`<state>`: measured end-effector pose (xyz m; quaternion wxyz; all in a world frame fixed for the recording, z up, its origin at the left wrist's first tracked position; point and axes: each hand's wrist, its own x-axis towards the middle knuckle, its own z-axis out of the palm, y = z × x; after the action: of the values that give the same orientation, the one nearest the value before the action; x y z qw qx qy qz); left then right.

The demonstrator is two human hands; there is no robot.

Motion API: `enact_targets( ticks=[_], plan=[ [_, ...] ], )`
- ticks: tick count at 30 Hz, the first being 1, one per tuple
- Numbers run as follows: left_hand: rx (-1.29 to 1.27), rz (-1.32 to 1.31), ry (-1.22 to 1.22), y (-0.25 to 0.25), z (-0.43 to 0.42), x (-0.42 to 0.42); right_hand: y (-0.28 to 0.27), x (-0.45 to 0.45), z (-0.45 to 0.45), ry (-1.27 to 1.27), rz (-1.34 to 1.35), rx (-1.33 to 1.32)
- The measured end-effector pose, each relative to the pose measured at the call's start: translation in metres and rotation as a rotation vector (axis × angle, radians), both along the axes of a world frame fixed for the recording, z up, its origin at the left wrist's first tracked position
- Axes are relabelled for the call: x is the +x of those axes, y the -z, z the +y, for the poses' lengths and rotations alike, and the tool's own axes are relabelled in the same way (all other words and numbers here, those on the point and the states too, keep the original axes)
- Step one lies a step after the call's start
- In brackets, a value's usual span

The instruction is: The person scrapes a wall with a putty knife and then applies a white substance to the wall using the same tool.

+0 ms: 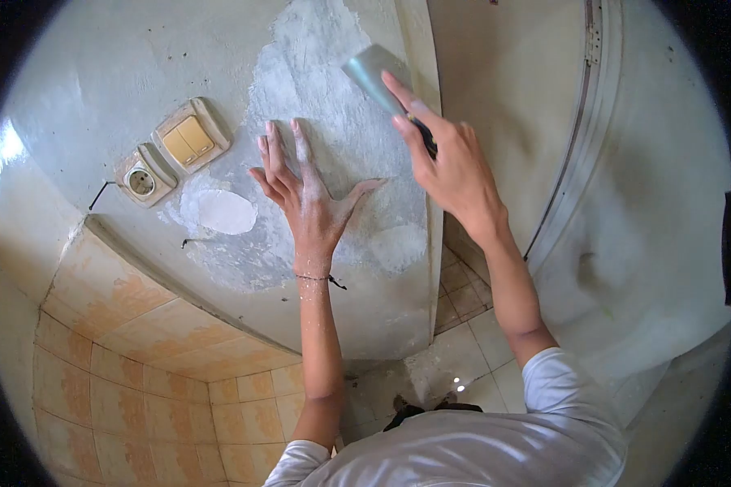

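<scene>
My left hand lies against the wall with its fingers spread, dusted with white powder, and a thin dark bracelet circles the wrist. Under and around it, the wall has a scraped, chalky patch. In my right hand is a putty knife with a wide metal blade and a dark handle, held with one finger stretched along the blade. The blade is over the upper right of the patch, near the wall's corner edge; whether it touches the surface I cannot tell.
Left of my hands, a light switch and a power socket are mounted on the wall. A smooth white filled spot shows below them. Orange-beige tiles cover the lower left. A door frame stands to the right, above a tiled floor.
</scene>
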<state>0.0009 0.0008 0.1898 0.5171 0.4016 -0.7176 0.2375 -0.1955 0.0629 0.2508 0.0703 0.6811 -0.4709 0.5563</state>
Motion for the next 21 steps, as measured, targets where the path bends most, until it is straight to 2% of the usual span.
enact_targets(
  ticks=[2,5,10,14,16,21],
  plan=[
    [0.001,0.011,-0.004,0.000,-0.001,0.000,0.005,-0.001,0.002,-0.012,-0.010,-0.014],
    [-0.003,0.001,-0.006,-0.002,0.000,0.000,-0.007,0.001,0.011,0.006,-0.028,0.139],
    [0.009,0.003,-0.017,-0.001,0.000,-0.002,0.025,-0.010,0.000,-0.033,0.017,0.004],
    [0.004,-0.007,-0.020,-0.001,0.001,-0.002,0.014,-0.007,-0.008,-0.023,-0.005,0.050],
    [-0.003,0.010,-0.001,-0.002,0.001,-0.003,0.010,-0.005,-0.013,-0.045,0.004,-0.050],
    [-0.008,-0.007,-0.016,-0.001,0.000,0.000,0.027,-0.006,-0.011,-0.059,-0.030,-0.035]
  ],
)
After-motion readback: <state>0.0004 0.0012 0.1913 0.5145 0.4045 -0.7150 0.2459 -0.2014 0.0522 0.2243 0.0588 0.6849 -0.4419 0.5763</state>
